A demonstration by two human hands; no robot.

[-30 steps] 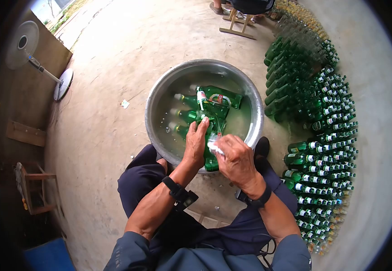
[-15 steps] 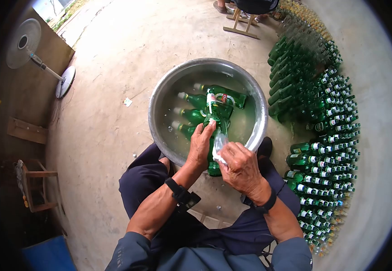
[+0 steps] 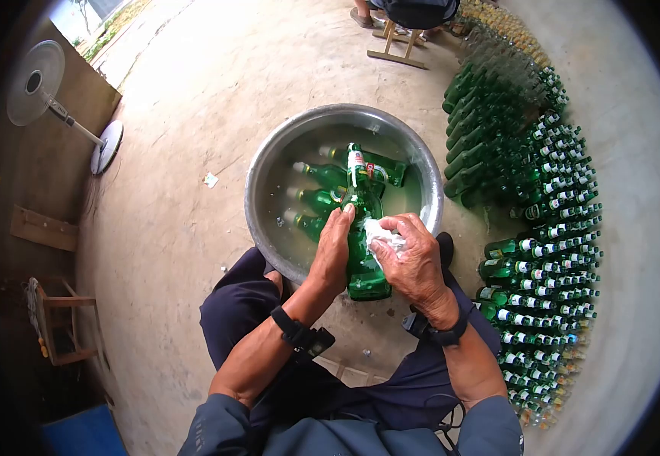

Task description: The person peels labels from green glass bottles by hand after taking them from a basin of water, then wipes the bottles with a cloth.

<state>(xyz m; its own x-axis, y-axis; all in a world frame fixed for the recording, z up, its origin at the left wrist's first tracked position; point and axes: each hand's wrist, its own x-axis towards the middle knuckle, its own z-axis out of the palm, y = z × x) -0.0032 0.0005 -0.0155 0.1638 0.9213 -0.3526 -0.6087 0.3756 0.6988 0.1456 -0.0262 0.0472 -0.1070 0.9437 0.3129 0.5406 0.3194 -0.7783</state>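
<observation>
A green glass beer bottle [image 3: 368, 281] lies slanted over the near rim of the metal basin, neck pointing away from me, a white label on its neck. My left hand [image 3: 335, 247] is closed around the bottle's left side, thumb on top. My right hand [image 3: 414, 262] pinches a crumpled white wad [image 3: 385, 237], like wet paper, against the bottle's right side. White residue shows on the glass beside it. Inside the basin [image 3: 258, 148], several more green bottles [image 3: 321, 175] lie in cloudy water.
Rows of green bottles [image 3: 550, 251] stand along the wall on my right, with more bottles [image 3: 474, 129] lying stacked beyond. A standing fan [image 3: 35, 82] and a wooden stool [image 3: 68, 302] are on the left. Another person's foot [image 3: 362, 18] shows near a wooden seat [image 3: 398, 57] at the top.
My right hand has moved slightly up and right along the bottle, and the white stuff, stretched out before, is now bunched in its fingers. My left hand keeps its hold.
</observation>
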